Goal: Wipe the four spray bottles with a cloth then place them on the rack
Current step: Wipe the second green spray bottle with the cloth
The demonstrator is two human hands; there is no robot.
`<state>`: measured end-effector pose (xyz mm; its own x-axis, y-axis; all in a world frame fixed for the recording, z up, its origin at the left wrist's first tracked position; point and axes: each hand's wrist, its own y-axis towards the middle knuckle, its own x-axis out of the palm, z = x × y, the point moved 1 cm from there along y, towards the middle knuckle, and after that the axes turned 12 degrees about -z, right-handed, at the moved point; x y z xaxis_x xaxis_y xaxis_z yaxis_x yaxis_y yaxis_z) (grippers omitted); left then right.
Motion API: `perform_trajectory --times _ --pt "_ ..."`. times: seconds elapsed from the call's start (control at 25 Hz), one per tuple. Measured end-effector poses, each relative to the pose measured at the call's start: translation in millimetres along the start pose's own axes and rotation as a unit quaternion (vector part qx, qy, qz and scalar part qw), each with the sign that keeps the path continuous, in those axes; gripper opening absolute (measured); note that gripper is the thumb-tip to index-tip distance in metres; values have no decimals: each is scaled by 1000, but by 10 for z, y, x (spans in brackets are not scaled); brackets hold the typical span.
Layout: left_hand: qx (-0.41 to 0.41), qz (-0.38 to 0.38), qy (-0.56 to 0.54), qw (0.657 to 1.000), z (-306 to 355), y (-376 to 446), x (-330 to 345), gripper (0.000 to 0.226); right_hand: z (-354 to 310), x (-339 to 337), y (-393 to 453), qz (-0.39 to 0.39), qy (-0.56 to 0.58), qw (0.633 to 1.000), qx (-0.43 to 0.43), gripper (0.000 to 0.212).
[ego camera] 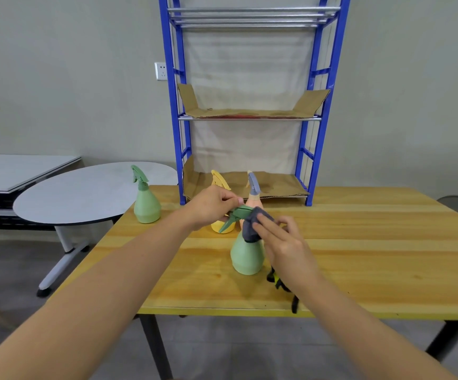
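Landmark: the near green spray bottle (247,256), standing upright on the wooden worktop (359,256), close to its front edge.

Nearest: a small black and yellow-green item (278,281) on the worktop just right of the bottle's base, partly hidden by the right forearm; kind unclear.

At the bottle: right hand (285,242), grip curled, pressing a dark grey cloth (251,229) against the neck. Left hand (214,205), grip pinching the darker green trigger head to steady it. Body pear-shaped, matte pale green plastic, smooth. Cloth soft and bunched.

Just behind the bottle: a yellow spray bottle (221,226) and a peach spray bottle (252,204) with a grey-blue trigger head, both largely hidden by the hands, both on the worktop.

Well to the left and behind: a second green spray bottle (146,204), same shape, at the worktop's left edge.

Farthest: the blue metal rack (315,78) behind the bottles, at the back of the worktop, with chrome rails and creased brown cardboard liners on two shelves.

Progress, judged: early. No bottle appears to be on the rack. One bottle under wiping; whether the other three are wiped cannot be told. All four placements remain.
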<state>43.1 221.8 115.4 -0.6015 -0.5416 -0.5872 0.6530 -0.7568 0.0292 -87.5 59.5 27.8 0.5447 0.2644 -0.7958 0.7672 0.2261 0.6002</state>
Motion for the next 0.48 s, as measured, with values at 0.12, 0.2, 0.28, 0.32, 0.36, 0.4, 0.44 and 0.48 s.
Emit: perform_trajectory --times 0.12,0.2,0.28,0.32,0.36,0.4,0.44,0.48 --pt "-15 -6 36 999 50 10 2 29 93 -138 -142 -23 -83 994 -60 41" --pt "-16 -25 94 995 103 1 26 33 148 -208 -183 -15 -78 996 -45 45" --pt "-13 -54 198 979 175 0 85 30 299 -323 -204 11 -54 998 2 51" --pt "-9 -68 253 965 217 10 122 29 381 -364 -228 9 -58 998 18 52" --pt "-6 -78 296 952 256 31 149 30 423 -399 -249 6 -69 997 22 52" --pt "-5 -85 326 942 296 54 162 30 447 -416 -269 -2 -72 997 26 52" --pt "-3 -91 351 932 332 73 159 30 466 -434 -284 -9 -70 997 28 52" --pt "2 -94 380 920 357 85 145 31 482 -450 -294 -14 -64 997 36 53"
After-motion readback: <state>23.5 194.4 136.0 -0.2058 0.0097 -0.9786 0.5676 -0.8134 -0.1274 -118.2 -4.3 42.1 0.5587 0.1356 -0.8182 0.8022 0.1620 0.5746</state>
